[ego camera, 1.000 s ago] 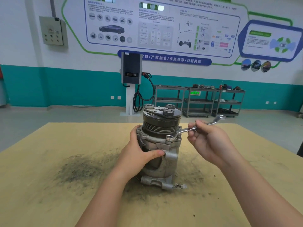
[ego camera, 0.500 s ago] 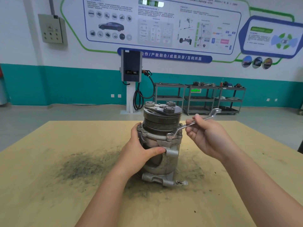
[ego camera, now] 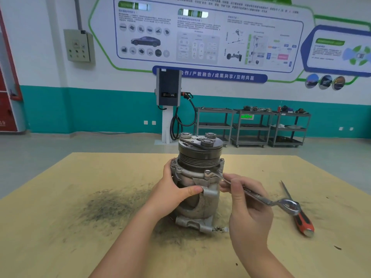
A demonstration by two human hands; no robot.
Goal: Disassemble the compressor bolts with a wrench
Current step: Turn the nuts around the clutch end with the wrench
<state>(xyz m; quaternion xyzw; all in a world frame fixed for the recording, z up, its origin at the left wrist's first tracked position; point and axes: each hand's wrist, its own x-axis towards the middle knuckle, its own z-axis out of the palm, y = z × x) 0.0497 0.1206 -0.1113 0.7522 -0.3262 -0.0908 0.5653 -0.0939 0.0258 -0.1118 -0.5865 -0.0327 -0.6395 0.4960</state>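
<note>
The compressor (ego camera: 197, 183) stands upright in the middle of the frame, on your yellow table (ego camera: 60, 227). Its dark round pulley (ego camera: 199, 153) is on top, and the grey metal body is below.

One bolt (ego camera: 207, 173) sticks up from the rim of the body, on the side facing you. The ring end of your wrench (ego camera: 249, 192) sits around that bolt. The wrench handle slants down toward the right of the frame, and its other end is up off the table.

Your right hand (ego camera: 248, 205) is just right of the compressor. Its thumb and fingers are curled around the middle of the wrench and pinch it tight. Your left hand (ego camera: 176, 189) wraps the left side of the body. The thumb presses flat across the front, and the fingers bend around the far side (you can only see part of them).

A screwdriver (ego camera: 301, 219) with a red and black handle lies on the table at the right, under the free end of the wrench. A dark, dusty smudge (ego camera: 108, 207) spreads over the table left of the compressor and under it.

Far back, in the upper middle of the frame, a charger (ego camera: 168, 88) stands by the green and white wall. Grey carts (ego camera: 253, 127) stand to its right.
</note>
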